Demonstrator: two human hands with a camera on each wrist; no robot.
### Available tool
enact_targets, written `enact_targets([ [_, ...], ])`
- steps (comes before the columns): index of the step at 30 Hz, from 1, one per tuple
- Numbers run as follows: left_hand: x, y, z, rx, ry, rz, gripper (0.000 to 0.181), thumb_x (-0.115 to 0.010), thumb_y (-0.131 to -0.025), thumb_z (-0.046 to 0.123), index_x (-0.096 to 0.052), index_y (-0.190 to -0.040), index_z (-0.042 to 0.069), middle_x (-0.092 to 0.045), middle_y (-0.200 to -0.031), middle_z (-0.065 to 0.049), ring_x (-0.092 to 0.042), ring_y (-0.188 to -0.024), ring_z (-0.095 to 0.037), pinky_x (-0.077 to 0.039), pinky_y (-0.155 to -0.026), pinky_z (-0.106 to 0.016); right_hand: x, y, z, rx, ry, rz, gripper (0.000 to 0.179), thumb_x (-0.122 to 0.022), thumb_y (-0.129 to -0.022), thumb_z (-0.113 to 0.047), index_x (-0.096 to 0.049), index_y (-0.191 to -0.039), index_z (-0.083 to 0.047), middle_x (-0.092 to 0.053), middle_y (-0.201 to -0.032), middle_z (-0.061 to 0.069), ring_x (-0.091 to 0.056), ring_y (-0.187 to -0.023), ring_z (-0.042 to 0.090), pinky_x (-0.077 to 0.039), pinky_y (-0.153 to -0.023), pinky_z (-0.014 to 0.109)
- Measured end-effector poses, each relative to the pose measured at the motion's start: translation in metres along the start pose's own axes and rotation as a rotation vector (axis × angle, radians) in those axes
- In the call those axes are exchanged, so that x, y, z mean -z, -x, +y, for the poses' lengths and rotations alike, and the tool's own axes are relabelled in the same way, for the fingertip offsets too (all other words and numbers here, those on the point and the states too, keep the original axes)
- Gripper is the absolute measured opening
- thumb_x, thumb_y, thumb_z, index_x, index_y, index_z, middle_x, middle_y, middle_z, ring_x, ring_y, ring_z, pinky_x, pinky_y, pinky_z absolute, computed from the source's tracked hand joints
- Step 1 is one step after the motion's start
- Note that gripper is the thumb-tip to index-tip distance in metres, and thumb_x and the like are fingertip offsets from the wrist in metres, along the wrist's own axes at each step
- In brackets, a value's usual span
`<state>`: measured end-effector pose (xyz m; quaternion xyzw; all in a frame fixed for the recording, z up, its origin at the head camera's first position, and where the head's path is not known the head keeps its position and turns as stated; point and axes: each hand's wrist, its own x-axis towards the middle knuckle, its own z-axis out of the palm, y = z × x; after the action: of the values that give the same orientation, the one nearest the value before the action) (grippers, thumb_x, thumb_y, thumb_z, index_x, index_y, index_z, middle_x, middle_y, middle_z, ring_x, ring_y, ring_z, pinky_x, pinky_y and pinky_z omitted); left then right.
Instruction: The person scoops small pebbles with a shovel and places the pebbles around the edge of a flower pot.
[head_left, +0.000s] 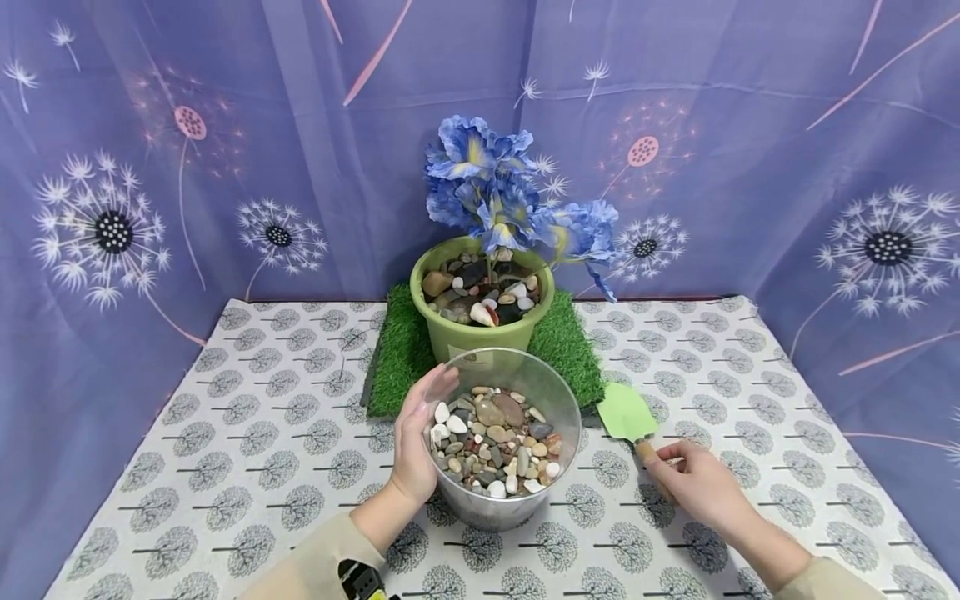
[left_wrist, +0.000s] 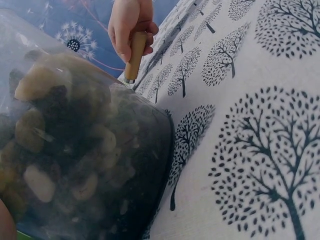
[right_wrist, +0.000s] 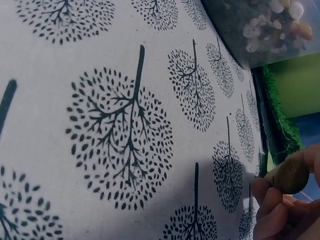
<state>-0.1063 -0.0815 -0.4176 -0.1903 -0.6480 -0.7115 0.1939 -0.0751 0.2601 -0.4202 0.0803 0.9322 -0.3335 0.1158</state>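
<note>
A clear tub (head_left: 501,508) of mixed pebbles (head_left: 495,446) stands before the flowerpot. My left hand (head_left: 417,437) is wrapped round its left side, fingers reaching toward the back of the rim. Through its wall, the left wrist view shows the stones (left_wrist: 40,182) up close. My right hand (head_left: 693,479) grips the wooden handle of a small trowel (head_left: 628,412) with a light green blade, to the right of the tub. The handle (right_wrist: 290,176) appears end-on in the right wrist view, pinched by the fingers (right_wrist: 272,220). No stones lie on the blade.
Behind the tub, a green flowerpot (head_left: 480,335) holds pebbles, a shell and blue artificial flowers (head_left: 480,171). It stands on a square of artificial grass (head_left: 562,333). A tree-print cloth (head_left: 300,417) covers the table. Purple dandelion-patterned curtains (head_left: 337,167) enclose the back and sides.
</note>
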Motion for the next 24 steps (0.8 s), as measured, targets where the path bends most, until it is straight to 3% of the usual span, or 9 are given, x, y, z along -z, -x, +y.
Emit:
enact_targets([
  [5,0.002,0.001,0.001,0.004,0.010,-0.008,0.051,-0.017,-0.095,0.014,-0.037,-0.135,-0.010,-0.048,-0.129,-0.032,-0.052,-0.122,-0.023,-0.038,-0.108,-0.024,-0.005,0.000,0.002,0.034,0.042,0.005,0.045,-0.060,-0.090,-0.038,-0.057,-0.109,0.003,-0.065,-0.082,0.006,-0.056,-0.069,0.014,-0.048,-0.057,0.028],
  [14,0.008,0.002,0.006,0.032,-0.023,-0.016,0.052,-0.016,-0.096,0.016,-0.037,-0.136,-0.010,-0.048,-0.131,-0.030,-0.053,-0.122,-0.023,-0.037,-0.108,-0.024,-0.009,0.008,-0.006,0.052,0.069,-0.019,0.041,-0.062,-0.088,-0.031,-0.055,-0.110,0.003,-0.061,-0.070,0.004,-0.055,-0.057,0.014,-0.048,-0.048,0.027],
  [18,0.012,0.001,0.008,0.101,-0.047,-0.056,0.052,-0.016,-0.097,0.016,-0.034,-0.138,-0.008,-0.046,-0.136,-0.028,-0.049,-0.127,-0.021,-0.034,-0.110,-0.024,-0.005,0.009,-0.008,0.058,0.146,-0.034,0.036,-0.061,-0.088,-0.037,-0.059,-0.098,-0.002,-0.054,-0.060,0.001,-0.049,-0.052,0.014,-0.042,-0.044,0.026],
  [22,0.024,0.000,0.009,0.147,-0.179,-0.135,0.051,-0.017,-0.099,0.020,-0.030,-0.144,-0.002,-0.042,-0.145,-0.020,-0.040,-0.134,-0.027,-0.031,-0.114,-0.040,0.010,0.004,-0.016,0.135,0.221,0.000,0.045,-0.058,-0.089,-0.047,-0.063,-0.096,-0.002,-0.062,-0.067,0.002,-0.053,-0.055,0.013,-0.043,-0.045,0.025],
  [24,0.034,-0.002,0.009,0.101,-0.306,-0.185,0.051,-0.018,-0.100,0.020,-0.028,-0.146,0.002,-0.039,-0.148,-0.017,-0.036,-0.137,-0.032,-0.028,-0.113,-0.051,0.021,0.000,-0.021,0.228,0.229,0.064,0.050,-0.058,-0.090,-0.045,-0.061,-0.105,0.003,-0.067,-0.079,0.010,-0.059,-0.061,0.016,-0.048,-0.048,0.026],
])
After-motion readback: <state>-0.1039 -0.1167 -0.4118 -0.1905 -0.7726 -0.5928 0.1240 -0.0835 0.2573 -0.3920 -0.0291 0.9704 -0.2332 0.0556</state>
